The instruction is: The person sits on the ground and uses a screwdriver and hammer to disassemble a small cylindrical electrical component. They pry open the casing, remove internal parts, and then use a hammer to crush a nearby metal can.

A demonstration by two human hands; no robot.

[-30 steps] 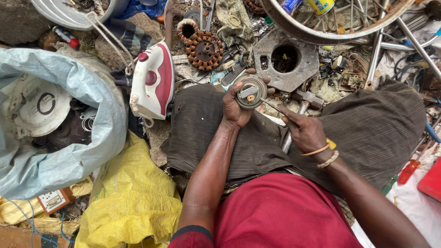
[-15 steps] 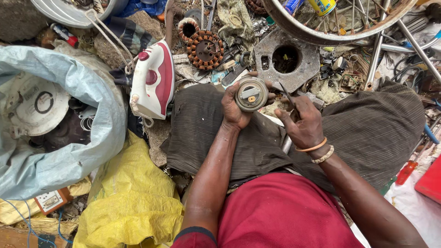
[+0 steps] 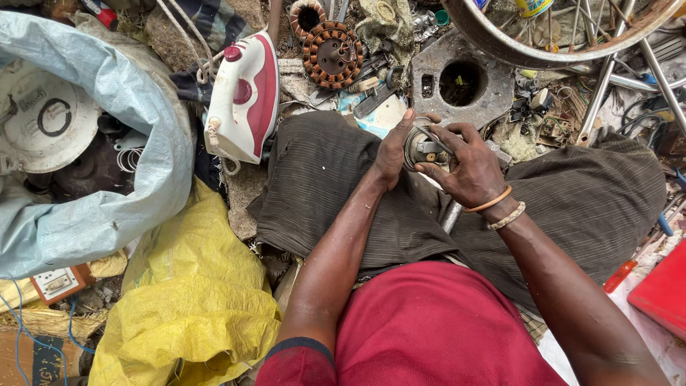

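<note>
I sit among scrap, legs in brown striped trousers [image 3: 321, 179] spread out. My left hand [image 3: 394, 149] grips a small round metal part [image 3: 421, 146] from its left side, just above my lap. My right hand [image 3: 464, 168], with two bangles on the wrist, lies over the same part, its fingers pinching at the part's face. A thin metal rod [image 3: 450, 214] shows below the right wrist, between my legs; what holds it is hidden.
A red-and-white clothes iron [image 3: 243, 100] lies left of my knee. A pale blue sack [image 3: 93, 207] holds a white round disc [image 3: 43, 121]. A yellow bag [image 3: 193, 307] lies below. Ahead: a copper-wound stator [image 3: 332, 56], grey metal casing [image 3: 461, 78], wheel rim [image 3: 557, 50]. Red box [image 3: 661, 297] at right.
My right hand has moved from beside the round part onto it, covering its face. The view has shifted slightly downward and both hands sit a little lower.
</note>
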